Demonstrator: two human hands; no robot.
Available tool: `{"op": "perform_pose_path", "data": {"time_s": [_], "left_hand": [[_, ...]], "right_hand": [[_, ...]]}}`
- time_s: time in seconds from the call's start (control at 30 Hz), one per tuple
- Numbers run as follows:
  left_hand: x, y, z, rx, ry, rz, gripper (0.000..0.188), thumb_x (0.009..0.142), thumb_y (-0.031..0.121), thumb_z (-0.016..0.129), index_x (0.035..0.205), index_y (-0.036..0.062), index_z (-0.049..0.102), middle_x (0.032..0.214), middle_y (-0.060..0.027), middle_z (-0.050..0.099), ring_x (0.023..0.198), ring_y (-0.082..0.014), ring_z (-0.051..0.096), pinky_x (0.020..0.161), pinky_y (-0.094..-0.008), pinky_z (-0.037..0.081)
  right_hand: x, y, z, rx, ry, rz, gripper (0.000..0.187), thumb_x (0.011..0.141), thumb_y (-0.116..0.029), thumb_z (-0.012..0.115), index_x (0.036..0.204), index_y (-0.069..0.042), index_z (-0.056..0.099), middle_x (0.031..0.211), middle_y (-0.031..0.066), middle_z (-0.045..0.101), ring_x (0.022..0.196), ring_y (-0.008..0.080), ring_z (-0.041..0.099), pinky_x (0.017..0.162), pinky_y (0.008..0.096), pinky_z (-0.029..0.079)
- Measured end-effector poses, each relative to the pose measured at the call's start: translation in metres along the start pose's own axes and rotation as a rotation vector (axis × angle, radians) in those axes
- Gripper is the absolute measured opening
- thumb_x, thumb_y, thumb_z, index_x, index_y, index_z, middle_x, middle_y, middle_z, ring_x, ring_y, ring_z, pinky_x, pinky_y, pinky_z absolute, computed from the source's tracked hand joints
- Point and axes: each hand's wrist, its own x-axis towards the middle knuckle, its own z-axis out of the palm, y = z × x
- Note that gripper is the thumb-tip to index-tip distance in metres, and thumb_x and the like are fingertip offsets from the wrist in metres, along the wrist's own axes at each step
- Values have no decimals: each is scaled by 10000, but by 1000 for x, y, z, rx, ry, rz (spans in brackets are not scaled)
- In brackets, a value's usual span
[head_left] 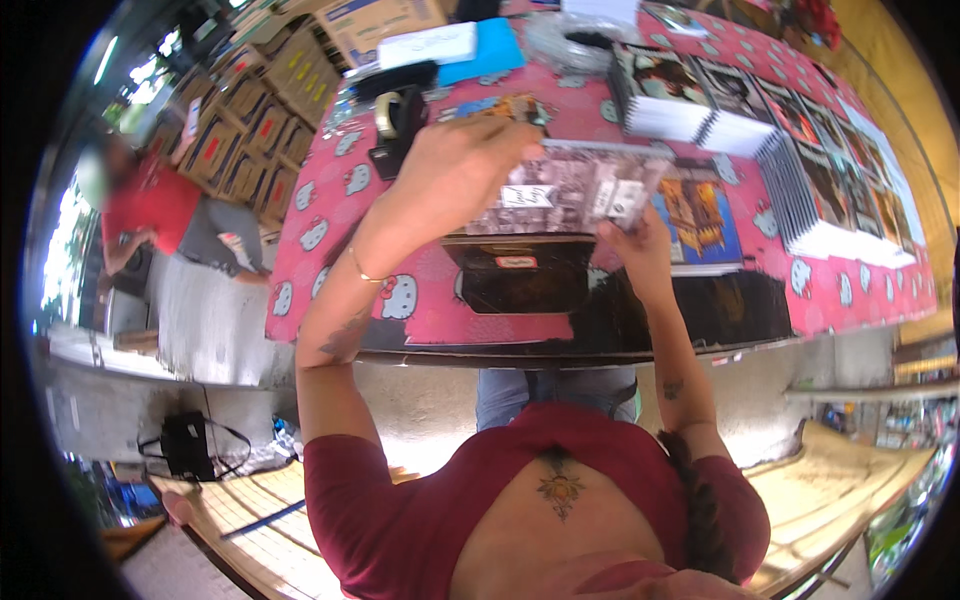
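Observation:
In front of me is a flat, book-sized piece with a grey-brown photo print (568, 190) and white labels, held up at a tilt. My left hand (465, 170) reaches over its upper left, fingers bent and pressed together at the top edge. At the lower right corner, my right hand (640, 245) grips it between thumb and fingers. Just below lies a dark, open-looking folder or box (525, 280) with a small red label. Beside my right hand, a blue book with a wooden-furniture picture (695, 215) rests on the table. A tape dispenser (395, 125) stands left of my left hand.
Several stacks of books (825, 185) fill the right of the pink patterned table (425, 260). A blue folder (490, 50), a white pad (428, 45) and clear plastic wrap (565, 45) lie at the back. Cartons (235, 145) and a person in red (165, 210) are at left.

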Motion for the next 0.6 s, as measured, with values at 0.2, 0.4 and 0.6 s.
{"op": "perform_pose_path", "data": {"time_s": [0.2, 0.4, 0.6], "left_hand": [[12, 7, -5, 50, 30, 114, 122, 872, 107, 678, 979, 60, 643, 891, -113, 676, 805, -337, 678, 676, -432, 534], [3, 6, -10, 55, 34, 100, 138, 882, 151, 675, 974, 58, 629, 845, -102, 642, 786, -318, 674, 676, -435, 535], [9, 11, -5, 59, -44, 102, 138, 885, 159, 649, 980, 59, 643, 854, -103, 656, 820, -314, 689, 700, -429, 548]], "right_hand": [[-5, 6, -7, -102, -12, 28, 345, 936, 2, 701, 1258, 4, 578, 1113, 48, 681, 978, 109, 641, 803, 255, 533], [-1, 4, 15, -14, 31, -41, 359, 936, -37, 723, 1256, 7, 567, 1083, 43, 674, 928, 98, 619, 762, 239, 505], [-4, 2, 0, -68, 13, 12, 335, 936, -5, 698, 1248, 1, 576, 1062, 45, 676, 901, 92, 620, 726, 245, 520]]}}
